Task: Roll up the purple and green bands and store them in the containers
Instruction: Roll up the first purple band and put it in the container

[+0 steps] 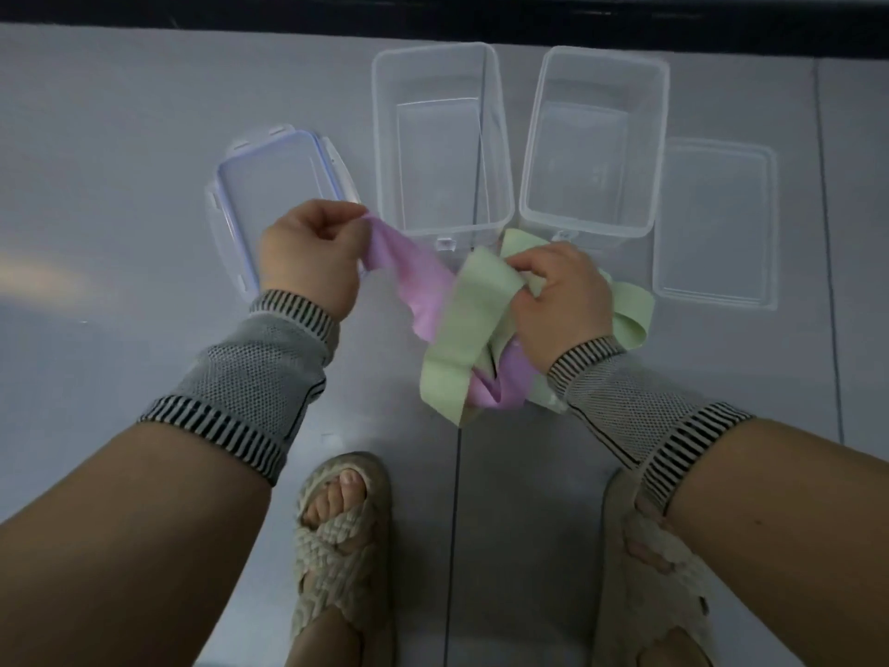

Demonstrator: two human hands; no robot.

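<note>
A purple band (413,276) and a green band (462,324) hang tangled together above the grey floor. My left hand (310,255) pinches the upper end of the purple band and holds it out to the left. My right hand (560,298) grips a bunch of the green band, with purple loops hanging beneath it. Two clear open containers stand side by side just beyond the hands: the left container (385,137) and the right container (661,137). Both look empty.
A clear lid with clip tabs (284,185) lies left of the containers and a plain clear lid (717,223) lies to their right. My two sandalled feet (344,531) stand below the hands. A dark wall edge (433,12) runs along the far side.
</note>
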